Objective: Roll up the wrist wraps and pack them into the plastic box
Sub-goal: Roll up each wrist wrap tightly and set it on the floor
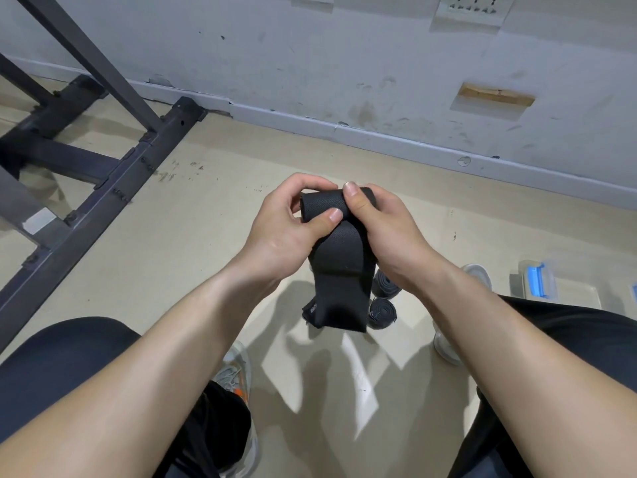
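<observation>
A black wrist wrap (339, 270) hangs in front of me, its upper end wound into a short roll. My left hand (289, 229) grips the roll's left side, thumb across the front. My right hand (382, 232) grips the right side, thumb on top of the roll. The wrap's loose tail drops down below both hands. Two rolled dark wraps (383, 300) lie on the floor beneath, partly hidden by the tail. The clear plastic box (537, 281) with blue clips sits on the floor at the right, partly behind my right leg.
A dark metal rack frame (103, 160) stands on the beige floor at the left. A scuffed grey wall (344, 63) runs across the back. My knees and grey shoes (238, 374) fill the lower view.
</observation>
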